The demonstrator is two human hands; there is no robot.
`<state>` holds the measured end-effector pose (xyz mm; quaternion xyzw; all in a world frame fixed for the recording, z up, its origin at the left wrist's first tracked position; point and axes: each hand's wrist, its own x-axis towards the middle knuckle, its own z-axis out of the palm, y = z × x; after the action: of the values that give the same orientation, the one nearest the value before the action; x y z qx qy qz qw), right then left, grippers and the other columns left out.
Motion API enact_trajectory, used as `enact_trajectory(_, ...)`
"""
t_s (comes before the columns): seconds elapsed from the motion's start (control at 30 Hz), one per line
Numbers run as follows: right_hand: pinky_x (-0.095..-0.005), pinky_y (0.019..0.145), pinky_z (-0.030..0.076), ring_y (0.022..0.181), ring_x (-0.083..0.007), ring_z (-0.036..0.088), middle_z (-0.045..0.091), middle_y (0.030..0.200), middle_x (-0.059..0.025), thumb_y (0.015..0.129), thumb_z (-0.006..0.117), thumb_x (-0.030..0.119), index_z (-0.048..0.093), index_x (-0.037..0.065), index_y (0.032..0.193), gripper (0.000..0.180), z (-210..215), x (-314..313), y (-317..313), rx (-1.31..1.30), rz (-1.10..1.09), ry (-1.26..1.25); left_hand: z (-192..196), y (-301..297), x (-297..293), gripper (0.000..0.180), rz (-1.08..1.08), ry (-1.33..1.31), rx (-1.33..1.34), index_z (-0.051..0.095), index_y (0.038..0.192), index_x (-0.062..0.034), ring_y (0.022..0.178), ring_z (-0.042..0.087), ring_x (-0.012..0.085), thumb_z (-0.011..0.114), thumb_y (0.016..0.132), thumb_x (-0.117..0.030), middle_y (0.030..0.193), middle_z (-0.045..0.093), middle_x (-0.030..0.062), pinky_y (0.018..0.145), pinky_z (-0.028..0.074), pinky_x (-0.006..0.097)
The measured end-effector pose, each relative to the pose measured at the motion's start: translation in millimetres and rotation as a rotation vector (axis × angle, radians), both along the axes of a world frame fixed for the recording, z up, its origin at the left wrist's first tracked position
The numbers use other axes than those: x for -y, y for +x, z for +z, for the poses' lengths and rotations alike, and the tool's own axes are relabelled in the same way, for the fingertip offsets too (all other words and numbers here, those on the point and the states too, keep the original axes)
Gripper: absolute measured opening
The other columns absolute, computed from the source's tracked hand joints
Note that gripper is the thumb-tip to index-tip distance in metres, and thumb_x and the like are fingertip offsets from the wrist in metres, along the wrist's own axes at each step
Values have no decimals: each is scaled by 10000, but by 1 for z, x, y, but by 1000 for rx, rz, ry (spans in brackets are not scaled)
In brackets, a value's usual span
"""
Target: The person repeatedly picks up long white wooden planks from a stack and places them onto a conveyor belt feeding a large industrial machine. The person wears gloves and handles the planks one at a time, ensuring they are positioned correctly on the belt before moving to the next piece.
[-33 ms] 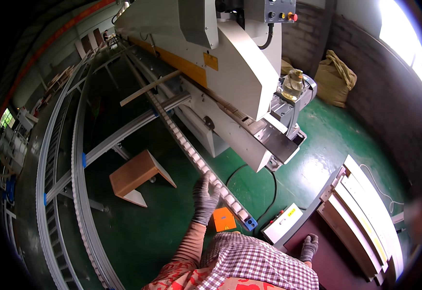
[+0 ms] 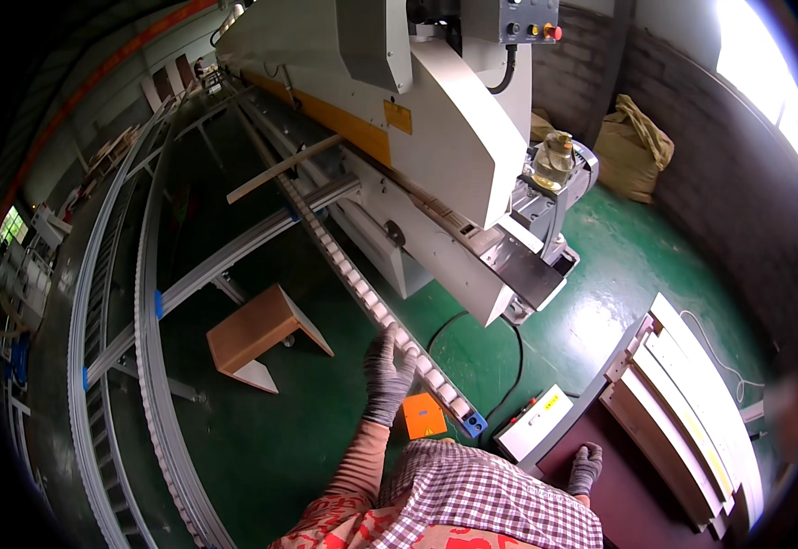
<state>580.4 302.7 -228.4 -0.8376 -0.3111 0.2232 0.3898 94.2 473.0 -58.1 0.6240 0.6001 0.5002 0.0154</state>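
Observation:
My left hand, in a grey striped glove, is at the near end of a long rail with white rollers. Its thumb and fingers bend over the rail, closed on it, with the undersides of the fingers hidden. A blue cap closes the rail's end, just right of that hand. My right hand, gloved alike, lies palm down with outstretched fingers on a dark red panel. Beside it are stacked pale boards and strips.
A large grey-white machine fills the far middle. Roller conveyor rails run along the left. A brown angled board piece, an orange box and a white control box stand low down. A black cable loops across the green floor.

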Motion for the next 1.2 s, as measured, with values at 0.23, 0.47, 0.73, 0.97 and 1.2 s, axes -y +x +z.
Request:
enact_trajectory(0.23, -307, 708, 490, 728, -148, 567, 644, 822, -48, 908, 595, 135, 631, 79, 1008, 120, 7, -1, -5, 45, -10, 0, 9, -19, -20, 566, 22, -35, -32, 500, 1323, -15, 1150, 560, 378, 701, 810, -144, 1243, 581, 216, 1010, 437, 452)
enact_trajectory(0.47, -287, 665, 477, 694, -124, 540, 612, 775, -22, 898, 596, 117, 632, 77, 1001, 116, 0, 1, -3, -17, -15, 83, 19, -42, -48, 700, 42, -126, -72, 395, 1410, -38, 1259, 480, 375, 716, 799, -155, 1370, 482, 223, 1083, 388, 434)
enact_trajectory(0.73, -280, 666, 477, 695, -120, 539, 615, 776, -21, 896, 593, 109, 632, 78, 990, 106, 5, -1, -7, 45, -26, 56, 8, -83, -92, 913, 180, -182, -224, 319, 1463, -76, 1363, 320, 394, 810, 710, -234, 1459, 369, 221, 1156, 263, 474)
enact_trajectory(0.97, -283, 667, 486, 698, -117, 556, 627, 780, -20, 891, 591, 106, 631, 81, 997, 116, 8, 1, -8, 46, -25, 40, 23, -119, -147, 956, 235, -227, -281, 279, 1478, -64, 1385, 301, 393, 807, 720, -306, 1499, 306, 237, 1164, 258, 450)
enact_trajectory(1.2, -355, 788, 521, 877, -247, 677, 702, 923, -124, 866, 603, 194, 629, 75, 1032, 206, 9, 2, -14, 104, -66, -1, 54, -136, -233, 962, 274, -413, -545, 354, 1399, 33, 1307, 387, 395, 789, 707, -475, 1426, 366, 280, 1112, 310, 441)
